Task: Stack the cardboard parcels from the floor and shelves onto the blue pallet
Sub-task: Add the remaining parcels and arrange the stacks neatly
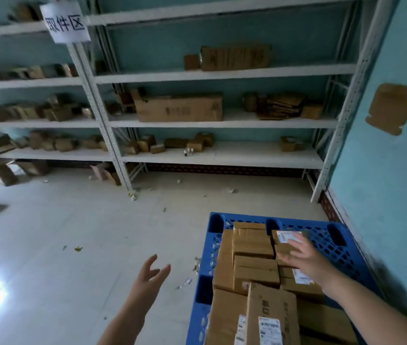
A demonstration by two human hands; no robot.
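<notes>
Parcels (252, 252) on pallet (332, 235): beneath our flat, empty right hand (302, 257); left hand (151, 276) spread, empty, nearer shelves (222, 155) ahead.

- The pallet (332, 235) lies on the floor (85, 232) by the right wall (396, 170), with parcels (252, 250) stacked on it.
- The right hand (304, 257) rests on the parcel at the stack's far right corner; the left hand (150, 275) hangs over the floor left of the pallet.
- Shelves (222, 155) stand behind, holding boxes (180, 108).
- A sign (65, 22) hangs at the upper left.
</notes>
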